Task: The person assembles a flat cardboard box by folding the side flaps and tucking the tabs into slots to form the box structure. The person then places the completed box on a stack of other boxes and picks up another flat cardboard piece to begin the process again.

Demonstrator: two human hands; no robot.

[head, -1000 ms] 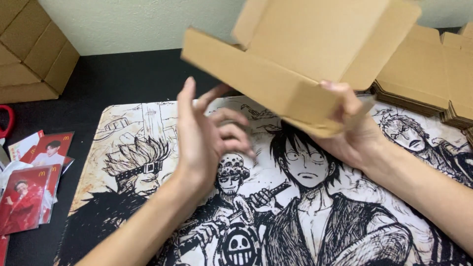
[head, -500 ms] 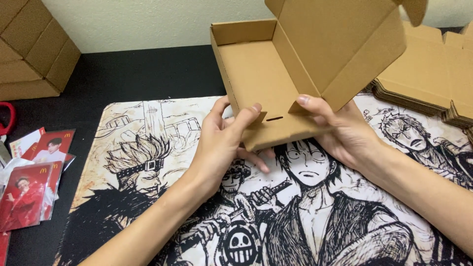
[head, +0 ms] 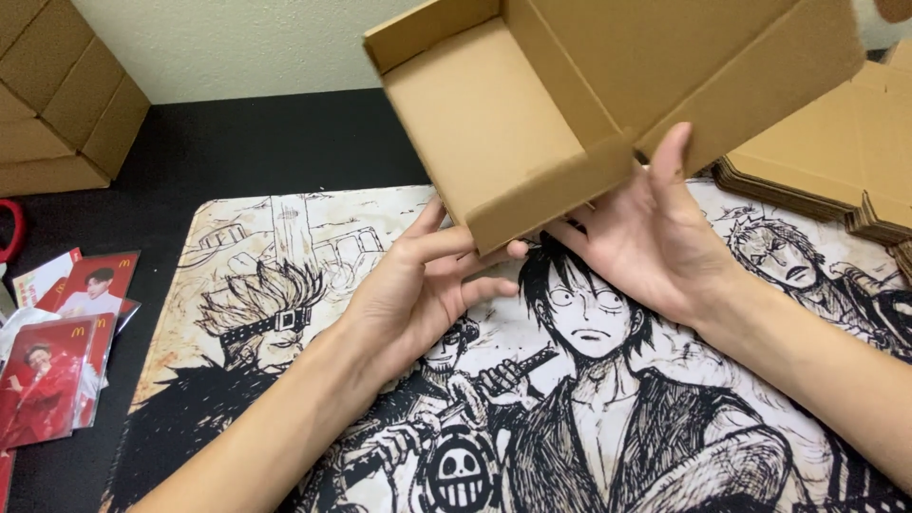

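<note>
The cardboard box [head: 532, 123] above both hands is cropped at top; its underside hides the fingertips.

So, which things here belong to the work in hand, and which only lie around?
In hand: box, held up by left hand and right hand.

Lying about: flat boxes, folded boxes, red cards, mat, red handle.
</note>
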